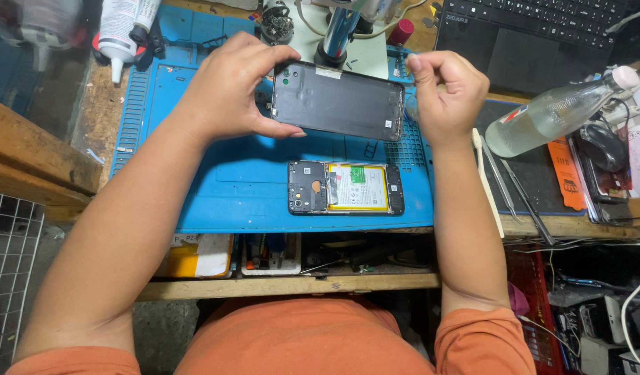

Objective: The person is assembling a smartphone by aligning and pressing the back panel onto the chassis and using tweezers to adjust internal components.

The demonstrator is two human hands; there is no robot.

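My left hand (231, 87) holds a dark phone back cover (337, 102) by its left end, thumb under the lower edge and fingers over the top, lifted above the blue work mat (243, 187). My right hand (445, 90) grips the cover's right end with fingers curled shut. Below the cover, an opened phone (345, 188) lies flat on the mat, its yellow-and-white battery and dark circuit board exposed.
A clear bottle (552, 111) lies on its side at the right, near tweezers (504, 177), a white pry stick (486, 184) and a black mouse (604, 146). A laptop (535, 35) sits at the back, a white glue tube (122, 31) back left. A shelf of parts runs under the desk.
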